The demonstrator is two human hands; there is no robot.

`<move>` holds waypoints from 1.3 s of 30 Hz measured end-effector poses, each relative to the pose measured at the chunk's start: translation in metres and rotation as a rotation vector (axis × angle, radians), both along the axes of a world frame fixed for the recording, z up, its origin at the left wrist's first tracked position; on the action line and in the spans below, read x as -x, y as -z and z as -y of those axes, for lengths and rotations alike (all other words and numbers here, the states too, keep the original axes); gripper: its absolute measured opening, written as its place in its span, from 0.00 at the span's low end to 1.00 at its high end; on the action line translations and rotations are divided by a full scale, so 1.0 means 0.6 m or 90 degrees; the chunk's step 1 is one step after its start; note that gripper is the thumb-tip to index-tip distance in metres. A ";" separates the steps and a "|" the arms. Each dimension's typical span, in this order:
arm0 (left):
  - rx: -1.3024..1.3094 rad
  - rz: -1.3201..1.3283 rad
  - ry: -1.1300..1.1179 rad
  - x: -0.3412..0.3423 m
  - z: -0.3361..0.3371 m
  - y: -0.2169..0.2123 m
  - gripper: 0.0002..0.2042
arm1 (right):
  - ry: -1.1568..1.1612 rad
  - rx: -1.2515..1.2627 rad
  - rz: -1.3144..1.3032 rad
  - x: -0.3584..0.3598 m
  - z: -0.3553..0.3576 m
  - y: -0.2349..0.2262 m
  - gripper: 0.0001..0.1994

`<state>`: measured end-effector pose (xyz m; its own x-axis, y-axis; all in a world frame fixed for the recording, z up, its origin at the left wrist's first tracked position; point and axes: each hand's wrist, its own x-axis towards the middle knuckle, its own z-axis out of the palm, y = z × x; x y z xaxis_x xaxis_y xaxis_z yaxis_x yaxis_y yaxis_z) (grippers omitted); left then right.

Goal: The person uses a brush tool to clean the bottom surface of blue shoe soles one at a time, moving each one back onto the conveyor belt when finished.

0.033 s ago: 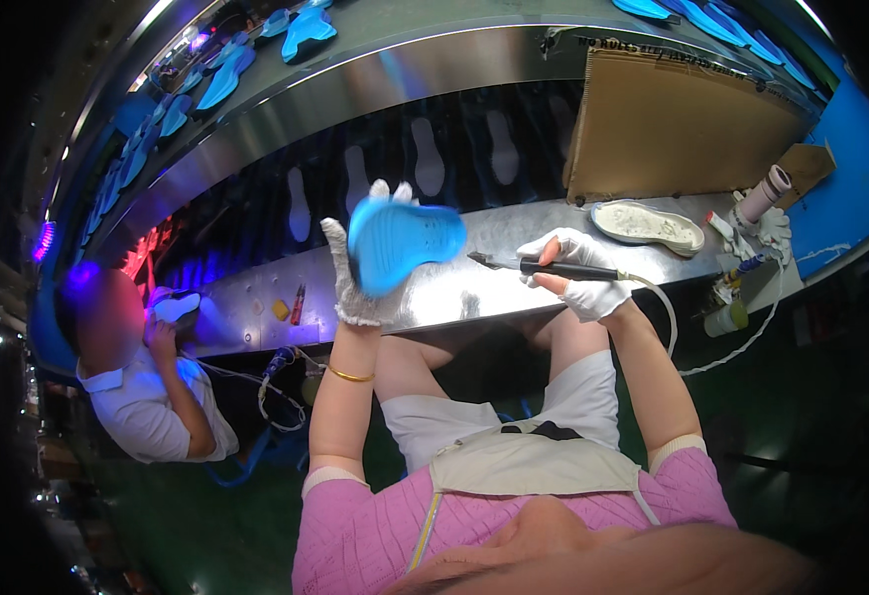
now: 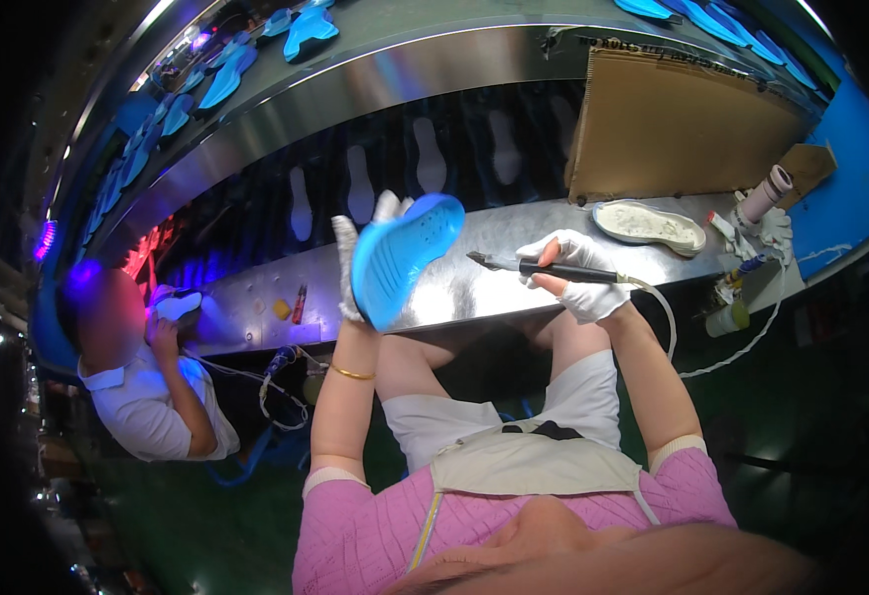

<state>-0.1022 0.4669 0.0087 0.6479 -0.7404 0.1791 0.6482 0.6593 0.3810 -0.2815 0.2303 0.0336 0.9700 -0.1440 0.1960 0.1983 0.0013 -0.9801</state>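
My left hand (image 2: 346,263), in a white glove, holds up a bright blue shoe sole (image 2: 403,260) above the bench. Its fingers reach behind the sole and are partly hidden by it. The sole is tilted, with its ridged, dotted face toward me. To the right, my right hand (image 2: 583,283) grips a black-handled corded hand tool (image 2: 565,271) like a pen. Bare thumb and fingertip show through that glove. The tool's flat metal tip points left toward the sole, apart from it, and a pale cable trails from its rear.
A metal bench (image 2: 499,233) runs across. A sole-shaped tray of whitish material (image 2: 648,226) lies right, before a cardboard sheet (image 2: 687,129). Blue soles (image 2: 226,74) lie on the belt behind. At left, a co-worker (image 2: 152,397) holds a sole. A yellow block (image 2: 282,309) lies on the bench.
My left hand has turned the blue sole more upright, its lower end swinging down toward me, so more of its ridged face shows. My right hand and the tool have stayed put.
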 end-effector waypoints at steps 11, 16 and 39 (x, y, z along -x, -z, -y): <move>-0.070 -0.052 0.084 0.164 0.049 0.101 0.33 | 0.205 0.104 0.116 -0.027 -0.052 0.040 0.09; -0.073 -0.114 0.084 0.165 0.073 0.099 0.34 | 0.000 0.072 0.068 0.010 -0.082 0.028 0.10; 0.035 -0.098 0.009 0.137 0.059 0.048 0.43 | 0.023 -0.013 -0.119 0.018 -0.068 0.024 0.07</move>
<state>-0.1845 0.4313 -0.0204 0.6597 -0.7420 0.1190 0.7059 0.6662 0.2407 -0.2925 0.2713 0.0191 0.9833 -0.1815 0.0104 0.0137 0.0171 -0.9998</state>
